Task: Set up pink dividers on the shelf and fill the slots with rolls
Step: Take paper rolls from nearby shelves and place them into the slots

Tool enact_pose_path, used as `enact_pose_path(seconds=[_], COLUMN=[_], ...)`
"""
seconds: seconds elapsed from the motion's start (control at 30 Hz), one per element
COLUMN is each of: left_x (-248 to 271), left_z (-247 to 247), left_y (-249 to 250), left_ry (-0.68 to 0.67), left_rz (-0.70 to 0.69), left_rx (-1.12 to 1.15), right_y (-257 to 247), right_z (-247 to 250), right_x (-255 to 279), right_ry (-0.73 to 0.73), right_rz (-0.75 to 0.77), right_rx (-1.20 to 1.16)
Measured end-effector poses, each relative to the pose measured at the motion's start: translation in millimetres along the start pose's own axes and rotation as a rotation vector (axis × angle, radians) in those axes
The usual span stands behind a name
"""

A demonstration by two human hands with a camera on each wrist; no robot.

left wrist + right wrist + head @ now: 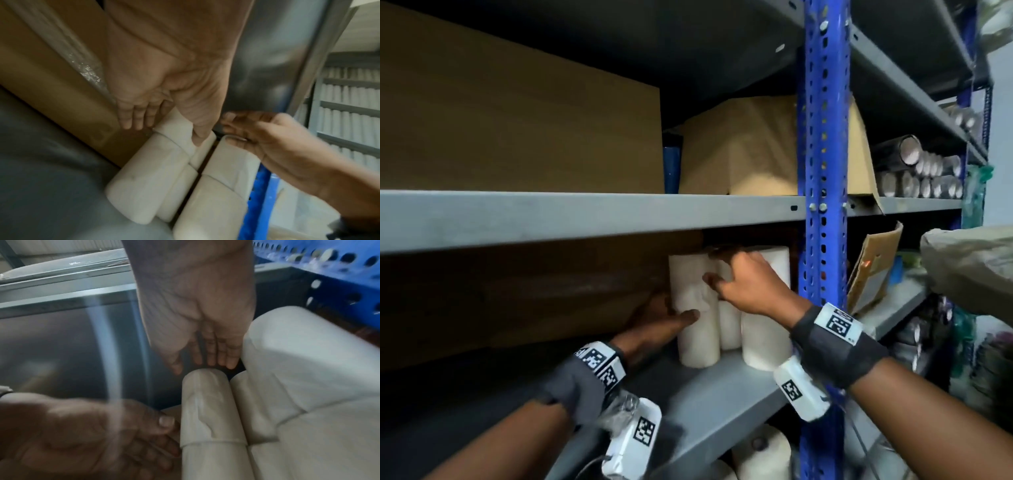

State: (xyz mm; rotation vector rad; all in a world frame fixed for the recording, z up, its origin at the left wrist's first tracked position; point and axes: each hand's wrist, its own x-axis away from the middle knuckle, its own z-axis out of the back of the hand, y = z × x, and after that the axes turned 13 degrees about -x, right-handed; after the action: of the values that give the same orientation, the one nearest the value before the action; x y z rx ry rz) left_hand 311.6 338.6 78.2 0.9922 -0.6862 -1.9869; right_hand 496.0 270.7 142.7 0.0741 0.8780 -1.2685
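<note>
Three white rolls stand upright on the grey shelf [722,387], close to the blue upright [822,240]: a left roll [697,339], a thin middle roll [729,329] and a wide right roll [767,335]. My left hand [671,315] grips the left roll [144,178], thumb on its front and fingers down its far side against a brown box [534,291]. My right hand [726,274] reaches over the roll tops with straight fingers [211,356] just past the left roll [207,410]. No pink divider is in view.
The shelf above [585,219] hangs low over the rolls and carries cardboard boxes [739,147]. Right of the upright lie a cardboard flap [873,267], a crumpled bag [969,267] and stacked dark rolls [921,171]. More white rolls [763,452] sit on the shelf below.
</note>
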Motion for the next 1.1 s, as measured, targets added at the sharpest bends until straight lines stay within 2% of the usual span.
enact_pose_path(seconds=[0.13,0.27,0.37,0.5,0.63,0.77,0.87,0.93,1.1], left_x=[-25.9,-39.1,-44.0,-41.7,-32.7,-6.4,27.6,53.0,126.8], left_z=[-3.2,-5.6,-8.5,-9.1,-6.2,-5.1,-1.8,2.8,14.7], left_y=[-15.6,-17.1,-14.7,-10.6,-3.8,4.7,16.6,22.9,35.3], left_ry=[0.022,-0.033,-0.036,-0.007,0.088,0.134,0.073,0.052,0.073], left_rz=[-0.032,-0.038,-0.047,-0.050,-0.084,-0.113,-0.101,-0.107,-0.038], left_rx=[0.055,0.112,0.109,0.115,0.079,0.143,0.175,0.118,0.102], right_y=[-2.5,-1.2,1.0,3.8,3.8,-3.4,-14.1,-24.3,-55.9], right_z=[-12.4,-22.3,-27.2,-26.2,-21.7,-11.0,-0.8,5.8,21.7], right_x=[-30.0,-58.2,-67.7,-62.6,-43.7,-17.8,7.6,25.9,68.3], right_ry=[-0.051,-0.196,-0.256,-0.224,-0.142,-0.040,-0.023,-0.003,-0.171], right_rz=[0.091,0.050,0.075,0.133,0.291,0.300,0.344,0.352,0.256], right_rx=[-0.024,0.056,0.070,-0.003,-0.200,-0.374,-0.372,-0.407,-0.607])
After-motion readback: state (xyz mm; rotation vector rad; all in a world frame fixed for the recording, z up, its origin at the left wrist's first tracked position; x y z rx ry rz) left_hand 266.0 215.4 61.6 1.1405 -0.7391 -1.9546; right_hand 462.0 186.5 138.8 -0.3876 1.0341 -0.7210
